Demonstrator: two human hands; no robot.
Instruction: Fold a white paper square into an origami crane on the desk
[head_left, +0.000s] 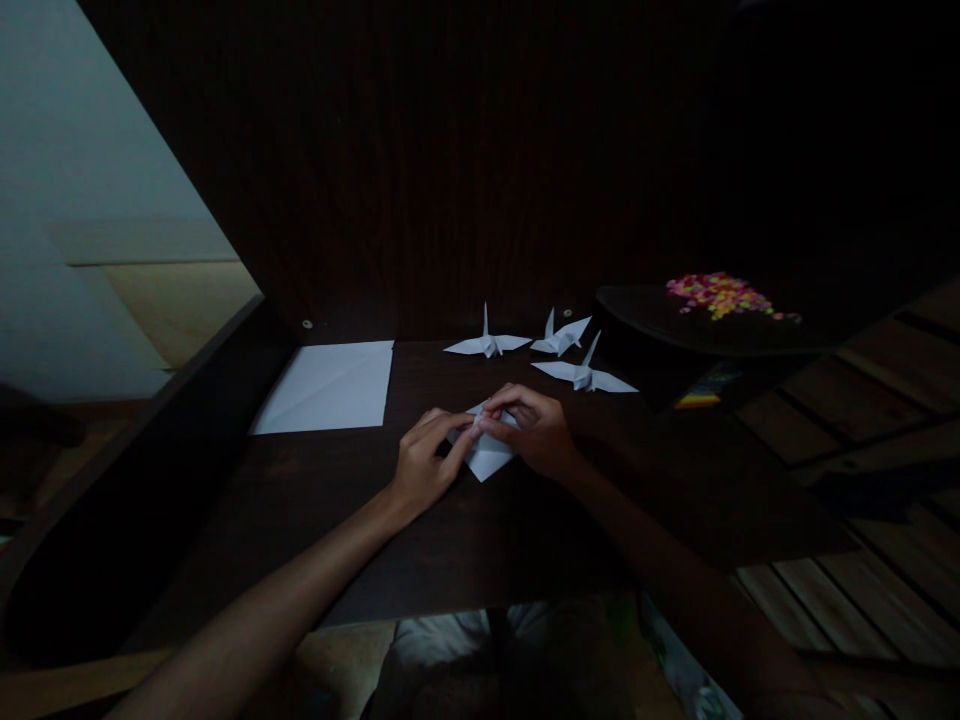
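Two bare forearms (300, 583) were nearest, reaching in over the front edge of the dark brown wooden counter (262, 500), with a lap in pale trousers (442, 635) below that edge. Near the middle of the counter, well in from the front edge, lay a small folded piece of white paper (491, 463), one pointed corner toward that edge. The left hand (429, 452) had its grip closed on the paper's left side, thumb and fingers pinching near the top; the right hand (544, 435) had its grip closed on it from the right, the fingertips of both meeting there. A flat, creased sheet of white paper (330, 390) lay toward the back left corner. By the back edge stood two white folded-paper cranes (489, 346) with spread wings, and just in front of them a third white paper crane (585, 378). Toward the back right corner, a heap of tiny pink, yellow and purple pieces (720, 293) rested on a dark, flat-topped object (637, 312), too dim to identify
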